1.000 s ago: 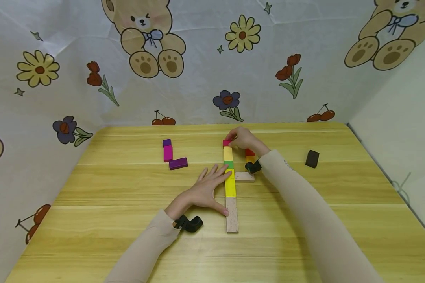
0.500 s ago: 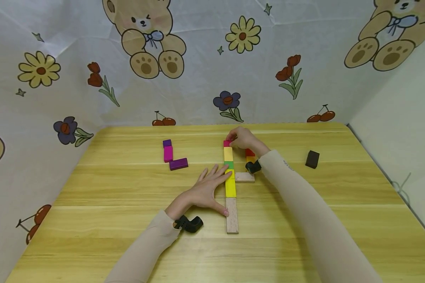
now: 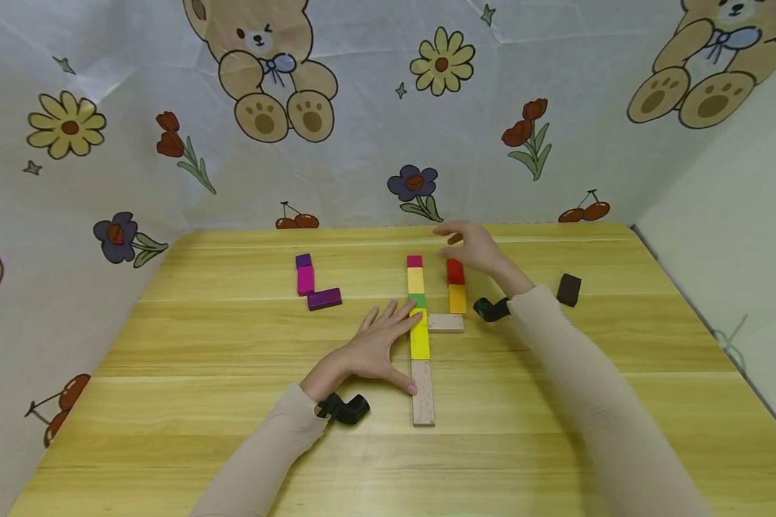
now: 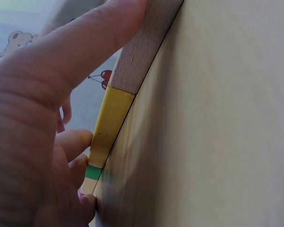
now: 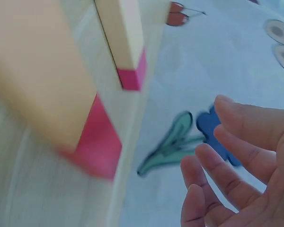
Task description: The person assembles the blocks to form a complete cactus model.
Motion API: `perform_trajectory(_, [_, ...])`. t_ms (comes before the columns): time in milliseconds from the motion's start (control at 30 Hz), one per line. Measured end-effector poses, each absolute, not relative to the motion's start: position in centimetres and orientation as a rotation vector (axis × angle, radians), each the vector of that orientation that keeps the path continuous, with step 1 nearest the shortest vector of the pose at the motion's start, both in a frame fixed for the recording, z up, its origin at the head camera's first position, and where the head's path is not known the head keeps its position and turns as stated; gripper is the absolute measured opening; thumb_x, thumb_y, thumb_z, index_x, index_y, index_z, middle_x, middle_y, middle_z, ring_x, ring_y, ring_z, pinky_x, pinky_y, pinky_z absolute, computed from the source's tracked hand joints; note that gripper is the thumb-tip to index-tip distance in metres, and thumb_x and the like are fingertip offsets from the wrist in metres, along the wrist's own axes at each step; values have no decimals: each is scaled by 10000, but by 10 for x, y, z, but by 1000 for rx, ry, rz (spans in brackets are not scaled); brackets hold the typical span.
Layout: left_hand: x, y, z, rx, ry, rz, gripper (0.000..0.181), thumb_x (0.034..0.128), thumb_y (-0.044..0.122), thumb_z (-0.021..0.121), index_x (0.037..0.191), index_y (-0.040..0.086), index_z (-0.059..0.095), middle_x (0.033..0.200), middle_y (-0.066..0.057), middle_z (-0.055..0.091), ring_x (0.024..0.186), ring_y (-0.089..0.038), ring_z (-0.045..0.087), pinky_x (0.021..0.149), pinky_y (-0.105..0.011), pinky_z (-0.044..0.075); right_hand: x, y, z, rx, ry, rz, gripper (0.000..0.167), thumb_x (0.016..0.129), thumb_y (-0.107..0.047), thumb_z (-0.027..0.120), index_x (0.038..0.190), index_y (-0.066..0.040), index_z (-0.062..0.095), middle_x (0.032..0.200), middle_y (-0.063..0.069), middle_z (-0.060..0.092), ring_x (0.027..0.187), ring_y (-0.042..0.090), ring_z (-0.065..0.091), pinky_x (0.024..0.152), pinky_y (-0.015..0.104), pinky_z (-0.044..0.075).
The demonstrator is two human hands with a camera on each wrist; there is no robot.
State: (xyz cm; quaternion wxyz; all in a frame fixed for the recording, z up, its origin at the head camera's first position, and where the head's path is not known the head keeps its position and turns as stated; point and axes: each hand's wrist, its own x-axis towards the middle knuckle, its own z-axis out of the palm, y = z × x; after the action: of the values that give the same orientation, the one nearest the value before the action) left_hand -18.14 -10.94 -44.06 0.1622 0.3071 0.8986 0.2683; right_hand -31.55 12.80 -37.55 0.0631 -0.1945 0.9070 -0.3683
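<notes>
A straight row of blocks runs away from me: a long pale wood block (image 3: 423, 402), a yellow block (image 3: 420, 339), a green block (image 3: 417, 299), a cream block (image 3: 415, 280) and a pink block (image 3: 414, 261) at the far end. Along the row's left side my left hand (image 3: 371, 353) rests with fingers spread, thumb against the wood block and fingertips at the yellow and green ones. My right hand (image 3: 475, 248) is raised behind a red block (image 3: 455, 272), fingers loosely bent around nothing. An orange block (image 3: 457, 299) adjoins the red one, above a short wood block (image 3: 446, 323) beside the row.
At left on the wooden table (image 3: 200, 323) lie a violet block (image 3: 303, 261), a magenta block (image 3: 305, 281) and a purple block (image 3: 325, 299). A dark brown block (image 3: 569, 289) sits far right. A printed cloth (image 3: 356, 172) hangs behind the table's back edge.
My right hand has let go of the pink block and moved right, uncovering the red and orange blocks. The left hand stays where it was.
</notes>
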Motion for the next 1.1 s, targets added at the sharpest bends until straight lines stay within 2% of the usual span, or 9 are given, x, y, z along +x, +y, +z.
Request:
perform_trajectory(333, [-180,-111,-439,865,2571,756,1247,613,596,856,1581,221,165,1659,62,-46,1524,-249,-102,1207,-480,-111,-279,213,-379,-446,2805,-1264,537,948,-143,646,1450,-72,468,1473,200,433,1253,417,478,994,594,392])
perform_trajectory(700, [-182,-109,-438,871,2573,752,1247,611,597,856,1581,226,165,1658,58,-45,1524,-252,-101,1206,-475,-118,-247,310,-391,-179,2838,-1268,671,950,-337,640,1517,-111,362,1547,211,332,1301,405,415,949,539,408])
perform_trajectory(833, [-182,-109,-438,873,2574,744,1244,613,601,853,1580,229,167,1658,60,-45,1524,-253,-100,1206,-484,-115,-241,328,-400,-88,2790,-1248,705,945,-331,650,1528,-97,331,1573,232,258,1320,421,394,963,544,408])
perform_trajectory(967, [-182,-109,-440,874,2577,738,1247,612,604,852,1581,232,161,1658,66,-49,1524,-254,-103,1205,-490,-114,-241,337,-410,-77,2750,-1246,747,932,-311,673,1527,-48,307,1583,267,198,1324,470,374,997,605,383])
perform_trajectory(1100, [-182,-109,-440,876,2574,737,1247,613,608,850,1581,236,157,1658,70,-51,1525,-256,-103,1205,-491,-114,-240,342,-416,-62,2711,-1257,795,917,-299,695,1533,-24,273,1576,290,198,1335,489,344,1020,643,355])
